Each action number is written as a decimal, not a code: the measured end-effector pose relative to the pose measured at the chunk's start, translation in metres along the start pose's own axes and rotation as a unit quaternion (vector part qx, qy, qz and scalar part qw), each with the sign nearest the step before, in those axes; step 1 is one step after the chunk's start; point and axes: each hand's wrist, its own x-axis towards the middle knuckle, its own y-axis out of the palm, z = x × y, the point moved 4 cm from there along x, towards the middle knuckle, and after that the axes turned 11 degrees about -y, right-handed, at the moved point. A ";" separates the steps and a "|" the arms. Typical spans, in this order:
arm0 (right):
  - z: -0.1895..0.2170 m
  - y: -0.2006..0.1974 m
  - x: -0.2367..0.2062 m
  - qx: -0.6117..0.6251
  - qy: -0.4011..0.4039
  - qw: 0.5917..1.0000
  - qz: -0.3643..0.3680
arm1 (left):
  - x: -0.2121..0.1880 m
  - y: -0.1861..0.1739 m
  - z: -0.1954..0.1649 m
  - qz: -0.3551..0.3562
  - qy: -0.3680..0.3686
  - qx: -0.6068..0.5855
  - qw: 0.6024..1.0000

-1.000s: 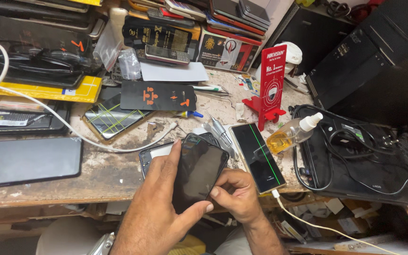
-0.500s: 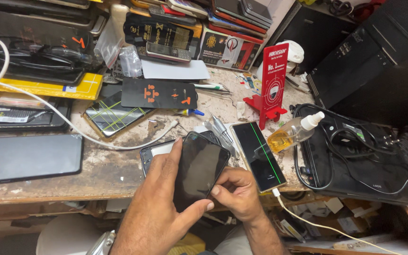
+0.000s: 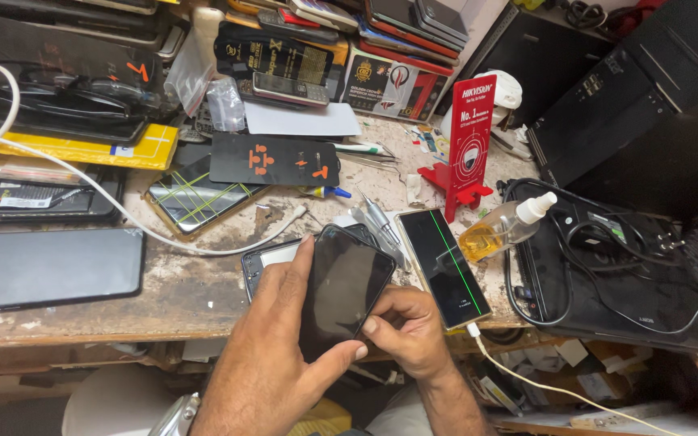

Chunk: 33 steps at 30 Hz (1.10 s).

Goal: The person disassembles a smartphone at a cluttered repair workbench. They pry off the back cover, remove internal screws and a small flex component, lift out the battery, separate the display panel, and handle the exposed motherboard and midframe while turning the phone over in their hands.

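Holding phone (image 3: 342, 289) above table (image 3: 187, 291) front edge, dark screen up | left hand (image 3: 272, 355) wrapped round its left side, thumb on bottom corner | right hand (image 3: 404, 323) pinching right edge | second phone (image 3: 446, 266) just right, green line on screen, white cable plugged in | spray bottle (image 3: 504, 228) beyond.

Worn workbench (image 3: 203, 287) carries a lit phone (image 3: 444, 266), spray bottle (image 3: 504, 229), white cable (image 3: 123, 211).
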 end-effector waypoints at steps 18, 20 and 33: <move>0.001 0.001 0.000 0.006 0.007 1.000 0.000 | 0.000 0.000 0.002 -0.003 0.003 0.002 1.000; 0.001 0.001 0.000 0.013 0.012 1.000 -0.002 | 0.000 -0.001 0.000 -0.002 -0.002 0.000 1.000; 0.006 0.002 0.004 0.011 0.006 1.000 0.009 | -0.001 0.002 0.005 -0.001 0.004 0.004 1.000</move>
